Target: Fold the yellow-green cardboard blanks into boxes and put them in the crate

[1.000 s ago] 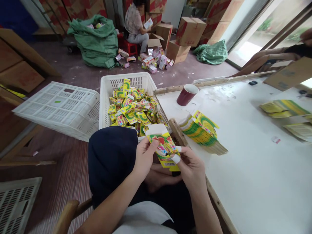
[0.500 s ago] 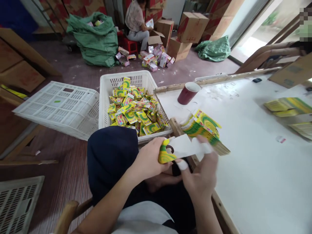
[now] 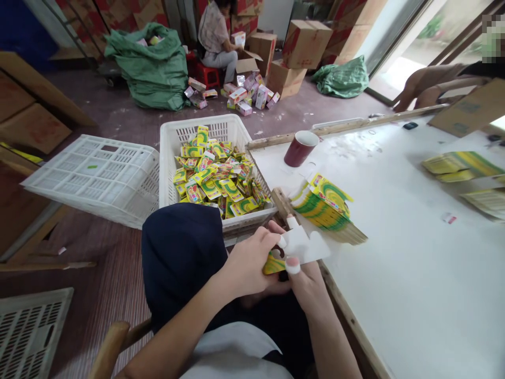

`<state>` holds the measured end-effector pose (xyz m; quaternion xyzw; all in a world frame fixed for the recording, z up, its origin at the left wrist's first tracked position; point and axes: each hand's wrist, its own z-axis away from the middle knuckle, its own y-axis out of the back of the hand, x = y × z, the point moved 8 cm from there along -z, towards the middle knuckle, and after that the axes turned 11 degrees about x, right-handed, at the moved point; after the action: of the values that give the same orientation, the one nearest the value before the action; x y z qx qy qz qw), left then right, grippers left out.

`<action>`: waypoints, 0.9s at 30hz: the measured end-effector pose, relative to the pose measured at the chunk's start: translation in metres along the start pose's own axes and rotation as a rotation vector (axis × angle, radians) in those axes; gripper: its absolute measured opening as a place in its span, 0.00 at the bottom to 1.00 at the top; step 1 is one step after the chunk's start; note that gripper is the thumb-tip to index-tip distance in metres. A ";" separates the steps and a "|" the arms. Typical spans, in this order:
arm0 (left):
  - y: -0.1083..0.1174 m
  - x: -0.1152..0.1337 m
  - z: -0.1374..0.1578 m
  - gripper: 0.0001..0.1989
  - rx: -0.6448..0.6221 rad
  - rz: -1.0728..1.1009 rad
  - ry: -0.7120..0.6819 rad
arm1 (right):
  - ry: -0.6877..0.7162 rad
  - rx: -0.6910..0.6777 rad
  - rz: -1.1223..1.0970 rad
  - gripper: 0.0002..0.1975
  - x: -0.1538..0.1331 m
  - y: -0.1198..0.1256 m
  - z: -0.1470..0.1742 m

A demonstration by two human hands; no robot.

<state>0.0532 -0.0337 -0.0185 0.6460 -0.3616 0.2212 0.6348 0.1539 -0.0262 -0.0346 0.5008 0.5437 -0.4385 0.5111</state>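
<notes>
Your left hand [image 3: 246, 263] and right hand [image 3: 306, 284] pinch 1 small yellow-green, white-flapped cardboard box [image 3: 303, 246] — one end hidden under your left, the flaps blurred.

Pretty mixed light here tbh. Daylight pours in through the doorway [image 3: 414, 55], which is close to blown out, and there's a milky glare on the tabletop [image 3: 410, 273] near its far edge. Toward its near corner it goes flatter and greyer. The back of the room is way dimmer, so the stacked boxes [image 3: 150, 13] look murky, and the dark trousers [image 3: 181, 252] lose most detail. Wide lens skews the crate [image 3: 31, 337] at bottom left. The held carton [image 3: 310, 247] looks a bit soft, and pixelation covers part of the person [image 3: 432, 84] at right.
</notes>
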 end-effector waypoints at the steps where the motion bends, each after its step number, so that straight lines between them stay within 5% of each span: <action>1: -0.002 -0.001 0.000 0.23 -0.013 0.033 0.020 | 0.071 -0.021 0.100 0.33 -0.006 -0.001 0.002; 6: 0.004 -0.005 -0.002 0.39 0.143 0.144 0.058 | 0.260 0.054 0.397 0.25 -0.021 0.007 0.002; 9: 0.017 -0.011 -0.003 0.35 0.269 0.021 0.027 | 0.263 0.165 0.432 0.28 -0.018 0.018 0.000; 14: 0.028 -0.018 -0.005 0.23 0.237 -0.068 -0.033 | 0.338 -0.096 0.556 0.44 -0.014 -0.005 0.006; 20: 0.035 -0.016 -0.008 0.27 0.172 -0.031 -0.032 | 0.485 -0.144 0.524 0.27 -0.023 0.004 0.001; 27: 0.035 -0.011 -0.008 0.26 0.161 -0.018 0.016 | 0.404 -0.275 0.444 0.09 -0.032 0.010 -0.008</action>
<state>0.0209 -0.0209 -0.0029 0.6963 -0.3318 0.2492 0.5856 0.1617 -0.0201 -0.0017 0.6103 0.5659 -0.1306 0.5388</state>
